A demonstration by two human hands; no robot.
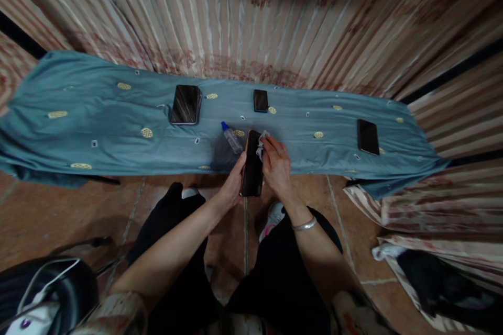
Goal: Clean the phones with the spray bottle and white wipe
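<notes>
Blue cloth (98,125): spray bottle (231,137) lying; left hand (234,180) grips phone (252,165), right hand (276,165) pinches wipe (261,145).

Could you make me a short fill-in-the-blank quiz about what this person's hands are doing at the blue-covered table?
1. The left hand holds a dark ____ upright by its edge.
2. The right hand presses a small white ____ against the screen's top.
3. The little clear bottle lying beside the hands has a ____ cap.
4. Besides the held one, ____ other dark devices lie on the blue cloth.

Missing words: phone; wipe; blue; three
</notes>
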